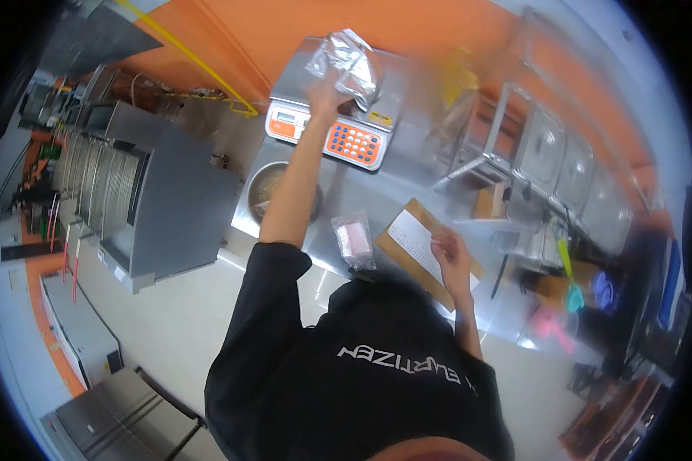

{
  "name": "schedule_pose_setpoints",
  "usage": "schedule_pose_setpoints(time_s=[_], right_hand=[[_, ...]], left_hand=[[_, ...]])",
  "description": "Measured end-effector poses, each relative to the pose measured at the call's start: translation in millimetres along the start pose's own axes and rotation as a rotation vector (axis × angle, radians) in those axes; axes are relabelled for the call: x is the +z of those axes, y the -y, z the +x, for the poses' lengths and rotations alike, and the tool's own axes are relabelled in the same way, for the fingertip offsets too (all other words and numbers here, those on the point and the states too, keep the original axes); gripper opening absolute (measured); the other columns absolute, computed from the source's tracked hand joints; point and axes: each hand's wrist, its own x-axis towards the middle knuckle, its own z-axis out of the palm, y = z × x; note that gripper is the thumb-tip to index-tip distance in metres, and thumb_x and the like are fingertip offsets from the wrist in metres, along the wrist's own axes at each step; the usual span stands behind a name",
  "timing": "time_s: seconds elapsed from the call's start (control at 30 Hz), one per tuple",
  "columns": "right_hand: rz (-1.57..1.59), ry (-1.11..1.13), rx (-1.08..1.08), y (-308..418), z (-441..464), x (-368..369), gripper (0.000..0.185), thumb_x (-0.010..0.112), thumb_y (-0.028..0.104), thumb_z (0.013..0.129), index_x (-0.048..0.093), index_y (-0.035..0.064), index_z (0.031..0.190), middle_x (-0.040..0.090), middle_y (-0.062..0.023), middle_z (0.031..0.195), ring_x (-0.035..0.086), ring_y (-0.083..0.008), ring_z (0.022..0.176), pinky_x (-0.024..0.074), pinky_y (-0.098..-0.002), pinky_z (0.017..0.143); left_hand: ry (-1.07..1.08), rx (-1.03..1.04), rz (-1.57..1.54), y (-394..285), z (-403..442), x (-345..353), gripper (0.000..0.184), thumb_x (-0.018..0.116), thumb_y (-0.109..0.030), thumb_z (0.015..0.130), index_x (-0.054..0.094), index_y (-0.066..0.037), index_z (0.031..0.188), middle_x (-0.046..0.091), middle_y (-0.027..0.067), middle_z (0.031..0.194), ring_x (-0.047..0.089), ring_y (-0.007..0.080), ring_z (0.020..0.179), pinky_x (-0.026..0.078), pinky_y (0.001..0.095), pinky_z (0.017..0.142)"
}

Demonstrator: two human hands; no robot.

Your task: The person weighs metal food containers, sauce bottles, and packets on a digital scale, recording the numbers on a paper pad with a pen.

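My left hand [324, 96] reaches over the scale [354, 144] at the top centre and is closed on a crinkled silver foil bag [354, 65]. The bag lies over the scale's metal plate, and part of my fingers is behind it. Loosely bent with fingers a little apart, my right hand [449, 250] is at the edge of a printed paper slip [414, 237]. That slip lies on a flat brown paper bag [434, 286]. Between my arms lies a clear packet with pink contents [354, 240]. A round metal bowl [265, 184] is partly behind my left forearm.
Lidded metal containers [544, 146] stand in a rack at the right. Green, purple and pink utensils [573, 296] lie near the right counter edge. A large grey appliance [181, 200] stands at the left, with a yellow pipe [184, 46] along the wall.
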Motion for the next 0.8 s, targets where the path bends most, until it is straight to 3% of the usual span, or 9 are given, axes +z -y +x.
schedule_pose_setpoints(time_s=[0.17,0.2,0.3,0.33,0.4,0.47,0.53,0.63,0.8], right_hand=[[-0.037,-0.132,0.009,-19,-28,-24,0.038,0.066,0.010,0.097,0.057,0.0013,0.133,0.070,-0.0098,0.115,0.066,-0.0194,0.105,0.0521,-0.0339,0.094],[-0.033,-0.156,0.004,-27,-34,-30,0.037,0.066,0.009,0.097,0.058,0.0011,0.132,0.070,-0.0098,0.113,0.066,-0.0194,0.103,0.0525,-0.0335,0.092],[-0.030,-0.237,0.009,-35,-50,-43,0.032,0.067,0.008,0.097,0.061,0.0004,0.127,0.071,-0.0099,0.107,0.067,-0.0187,0.099,0.0529,-0.0317,0.089],[-0.021,-0.304,-0.017,-33,-57,-45,0.024,0.068,0.008,0.096,0.066,-0.0008,0.118,0.071,-0.0091,0.098,0.068,-0.0176,0.089,0.0541,-0.0310,0.083],[-0.110,-0.417,0.141,-25,-70,-59,0.019,0.067,0.010,0.097,0.067,-0.0014,0.112,0.071,-0.0085,0.093,0.067,-0.0164,0.085,0.0545,-0.0313,0.080],[-0.169,-0.524,0.243,-30,-82,-77,0.018,0.067,0.013,0.098,0.069,-0.0019,0.107,0.070,-0.0080,0.089,0.066,-0.0157,0.081,0.0545,-0.0315,0.076],[-0.197,-0.624,0.293,-44,-92,-100,0.020,0.066,0.017,0.099,0.069,-0.0022,0.103,0.070,-0.0076,0.086,0.065,-0.0155,0.077,0.0541,-0.0315,0.073],[-0.434,-0.734,0.018,-73,-104,-118,0.024,0.066,0.020,0.099,0.069,-0.0028,0.106,0.070,-0.0094,0.084,0.067,-0.0189,0.078,0.0536,-0.0324,0.072],[-0.816,-0.762,0.131,-97,-108,-131,0.037,0.071,0.022,0.093,0.066,-0.0005,0.122,0.064,-0.0169,0.116,0.068,-0.0273,0.097,0.0552,-0.0387,0.080]], left_hand=[[-0.063,0.000,-0.011,15,-11,4,0.033,0.065,-0.024,0.099,0.061,0.007,0.109,0.063,0.0147,0.108,0.068,0.0267,0.099,0.062,0.0404,0.084],[0.119,-0.002,-0.021,15,-18,-5,0.057,0.063,-0.020,0.101,0.041,0.016,0.139,0.050,0.0270,0.139,0.058,0.0309,0.124,0.053,0.0407,0.108],[0.045,-0.023,-0.027,13,-53,-11,0.066,0.065,-0.019,0.100,0.034,0.018,0.145,0.051,0.0256,0.139,0.057,0.0305,0.127,0.048,0.0394,0.112],[0.037,0.005,-0.032,17,-72,-15,0.071,0.065,-0.020,0.100,0.031,0.018,0.149,0.052,0.0237,0.142,0.057,0.0279,0.129,0.045,0.0368,0.113],[0.011,0.090,-0.020,15,-133,-11,0.043,0.066,-0.026,0.099,0.062,0.007,0.127,0.067,0.0091,0.111,0.062,0.0151,0.105,0.049,0.0293,0.095],[0.084,0.057,0.174,15,-201,-10,0.045,0.066,-0.023,0.100,0.060,0.006,0.134,0.070,0.0110,0.117,0.064,0.0162,0.112,0.048,0.0296,0.100],[0.271,-0.110,0.104,60,-250,-32,0.035,0.064,-0.017,0.102,0.063,0.003,0.130,0.071,0.0112,0.122,0.064,0.0171,0.118,0.047,0.0308,0.104],[0.465,-0.072,0.461,95,-318,-49,0.028,0.060,-0.013,0.103,0.065,-0.001,0.127,0.071,0.0119,0.122,0.066,0.0208,0.115,0.050,0.0337,0.101],[0.720,0.055,0.685,108,-368,-57,0.023,0.060,-0.013,0.101,0.068,-0.005,0.122,0.070,0.0160,0.118,0.068,0.0323,0.111,0.053,0.0383,0.096]])
